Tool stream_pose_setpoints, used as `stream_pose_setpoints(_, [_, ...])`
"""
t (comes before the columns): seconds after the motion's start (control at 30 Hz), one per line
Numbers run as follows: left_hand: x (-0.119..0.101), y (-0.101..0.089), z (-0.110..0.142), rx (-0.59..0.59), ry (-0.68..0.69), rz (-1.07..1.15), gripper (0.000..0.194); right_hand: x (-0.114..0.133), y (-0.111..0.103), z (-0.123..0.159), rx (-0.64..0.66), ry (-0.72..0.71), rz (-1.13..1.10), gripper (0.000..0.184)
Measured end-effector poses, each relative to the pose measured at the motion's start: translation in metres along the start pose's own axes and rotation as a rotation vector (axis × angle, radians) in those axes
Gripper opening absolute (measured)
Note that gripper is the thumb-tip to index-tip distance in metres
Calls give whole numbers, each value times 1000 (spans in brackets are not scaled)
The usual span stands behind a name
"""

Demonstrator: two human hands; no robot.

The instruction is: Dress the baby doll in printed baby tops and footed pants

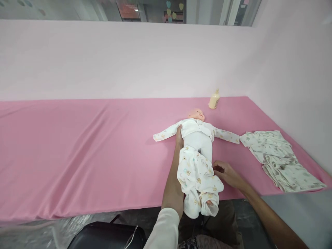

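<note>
A baby doll (196,133) lies on its back on the pink table cover (77,152), head towards the wall, arms spread. It wears a white top and printed footed trousers (198,180) whose feet hang over the table's front edge. My left hand (179,137) lies against the doll's side at the waist, fingers closed on the cloth there. My right hand (225,173) rests beside the doll's leg, fingers curled on the edge of the trousers.
A cream bottle (214,99) stands by the pink wall behind the doll's head. A folded printed cloth (278,159) lies at the right end of the table. A black chair (109,237) sits below the front edge.
</note>
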State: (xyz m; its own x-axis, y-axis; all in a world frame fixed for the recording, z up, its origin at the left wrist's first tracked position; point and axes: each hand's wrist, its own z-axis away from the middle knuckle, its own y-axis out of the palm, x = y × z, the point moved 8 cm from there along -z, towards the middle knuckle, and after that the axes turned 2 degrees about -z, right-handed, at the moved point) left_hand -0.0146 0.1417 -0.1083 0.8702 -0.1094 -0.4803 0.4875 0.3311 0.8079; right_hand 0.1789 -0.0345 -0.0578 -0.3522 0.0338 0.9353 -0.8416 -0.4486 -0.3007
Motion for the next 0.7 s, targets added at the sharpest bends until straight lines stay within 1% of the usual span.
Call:
stream_pose_setpoints(0.07, [-2,3,0,34,6,0,37,-3,0,-4,-5,0,41,24])
stream_pose_setpoints(0.13, [-5,6,0,55,10,-1,34,-5,-4,-7,-49,-25,143,20])
stream_pose_setpoints(0.27, [-4,9,-3,80,-8,-9,33,-11,-20,-11,-252,-71,468,16])
stream_pose_setpoints(0.37, [-2,10,-3,88,-27,-20,34,-17,-29,-17,-361,-63,608,15])
stream_pose_setpoints(0.47, [-1,9,-2,86,-27,-32,34,-17,-40,-30,-443,-52,644,16])
stream_pose_setpoints(0.6, [-3,6,-1,71,-28,-50,32,-4,-66,-51,-576,-40,607,23])
stream_pose_setpoints(0.67, [-4,5,-2,62,-33,-57,30,4,-76,-57,-606,-63,563,24])
stream_pose_setpoints(0.7, [-4,5,-2,57,-35,-59,30,7,-77,-57,-591,-80,528,25])
